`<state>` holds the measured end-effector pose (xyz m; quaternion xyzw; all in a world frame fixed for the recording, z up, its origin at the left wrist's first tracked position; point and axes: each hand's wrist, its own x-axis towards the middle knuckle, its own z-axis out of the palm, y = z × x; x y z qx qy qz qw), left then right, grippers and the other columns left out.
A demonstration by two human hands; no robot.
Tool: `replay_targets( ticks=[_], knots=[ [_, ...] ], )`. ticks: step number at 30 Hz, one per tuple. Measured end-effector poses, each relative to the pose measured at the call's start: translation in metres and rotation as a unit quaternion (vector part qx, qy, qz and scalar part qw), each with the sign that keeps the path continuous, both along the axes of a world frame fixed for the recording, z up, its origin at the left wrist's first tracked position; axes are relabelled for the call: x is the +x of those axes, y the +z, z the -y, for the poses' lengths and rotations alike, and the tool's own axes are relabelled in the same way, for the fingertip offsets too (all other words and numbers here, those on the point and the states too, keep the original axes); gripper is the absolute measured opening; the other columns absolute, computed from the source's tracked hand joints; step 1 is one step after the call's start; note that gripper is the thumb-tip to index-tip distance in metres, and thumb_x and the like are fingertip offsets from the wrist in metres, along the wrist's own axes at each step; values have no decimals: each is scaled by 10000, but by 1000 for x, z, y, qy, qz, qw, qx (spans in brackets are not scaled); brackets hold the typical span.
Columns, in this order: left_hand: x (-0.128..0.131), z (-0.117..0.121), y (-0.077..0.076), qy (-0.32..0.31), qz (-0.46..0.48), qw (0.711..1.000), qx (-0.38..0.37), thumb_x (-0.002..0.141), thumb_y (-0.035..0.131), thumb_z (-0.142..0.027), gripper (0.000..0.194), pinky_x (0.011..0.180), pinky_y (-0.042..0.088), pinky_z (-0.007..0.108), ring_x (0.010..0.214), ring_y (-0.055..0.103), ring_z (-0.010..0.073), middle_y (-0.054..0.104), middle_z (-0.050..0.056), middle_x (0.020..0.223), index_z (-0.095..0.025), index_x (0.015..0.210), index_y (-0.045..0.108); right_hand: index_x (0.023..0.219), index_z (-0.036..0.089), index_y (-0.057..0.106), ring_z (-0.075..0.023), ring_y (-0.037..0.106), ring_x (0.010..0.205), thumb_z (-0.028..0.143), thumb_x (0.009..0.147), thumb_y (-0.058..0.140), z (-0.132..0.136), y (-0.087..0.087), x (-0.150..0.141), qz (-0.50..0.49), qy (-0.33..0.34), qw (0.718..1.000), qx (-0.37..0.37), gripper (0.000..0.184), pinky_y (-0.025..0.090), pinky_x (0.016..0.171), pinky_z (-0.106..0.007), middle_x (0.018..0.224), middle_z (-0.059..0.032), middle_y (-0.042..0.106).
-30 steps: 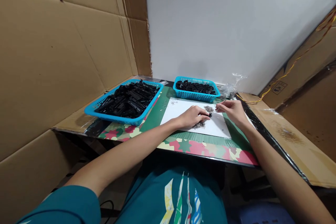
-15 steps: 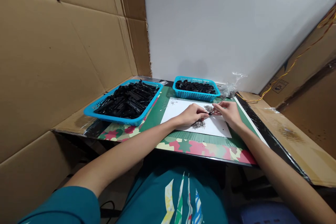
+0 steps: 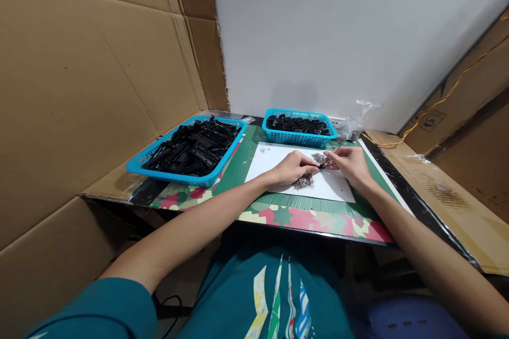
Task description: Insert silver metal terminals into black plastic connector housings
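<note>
My left hand (image 3: 293,167) rests low over a white sheet (image 3: 266,166), its thumb and fingers closed on a small black plastic piece (image 3: 322,166). From the other side, my right hand (image 3: 350,163) meets it, fingertips pinched together right at the piece. What the right fingertips hold is too small to make out. A heap of small silvery metal parts (image 3: 304,183) lies just below the left fingers. Another heap of silvery parts (image 3: 318,158) sits beyond the fingertips, partly hidden by the hands.
A large blue basket (image 3: 137,165) full of long black plastic parts stands at the left. Behind the sheet is a smaller blue basket (image 3: 298,138) with black pieces. Clear plastic bags (image 3: 353,130) lie beside it. Cardboard walls (image 3: 111,63) border the table.
The camera view has shifted slightly. Both hands stay together at the small black piece, with only slight finger movement.
</note>
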<state>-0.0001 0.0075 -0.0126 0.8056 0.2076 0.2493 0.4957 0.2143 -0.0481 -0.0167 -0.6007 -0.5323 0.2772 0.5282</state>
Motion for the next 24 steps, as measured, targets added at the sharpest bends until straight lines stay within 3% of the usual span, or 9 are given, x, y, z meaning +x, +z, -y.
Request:
replay_targets(
  ticks=[7,13,17,20,24],
  knots=[
    [2,-10,-6,0,4,1000,-4,930,684,-355,321,694,473,302,710,638,168,758,122,790,-72,972,828,705,154,759,-286,770,686,513,775,814,-2,0,-2,85,-35,995,38,370,617,595,-347,719,-145,776],
    [0,-7,-3,4,-5,1000,-10,914,719,-384,342,631,457,280,657,608,149,748,124,761,-65,961,832,686,145,756,-267,749,617,467,746,835,-5,3,-3,55,-24,998,25,337,611,542,-339,688,-143,758],
    [-1,-1,0,12,-5,1000,-25,890,748,-344,338,628,474,269,677,622,147,763,130,798,-69,1069,827,656,146,736,-266,745,600,423,735,834,-5,5,-3,26,-12,999,-13,304,620,549,-356,693,-142,760],
    [-1,0,2,16,-1,999,-35,874,771,-338,356,661,488,275,689,632,143,760,119,793,-72,1105,820,641,153,740,-255,736,590,387,760,807,-5,3,-2,59,-7,998,1,270,591,546,-339,636,-122,742],
    [0,-1,3,2,7,1000,-28,887,773,-379,340,716,494,297,706,624,144,741,109,766,-66,1007,828,637,153,751,-243,721,581,377,787,771,-4,1,-3,92,-24,995,15,270,552,574,-333,598,-107,727]
  ],
)
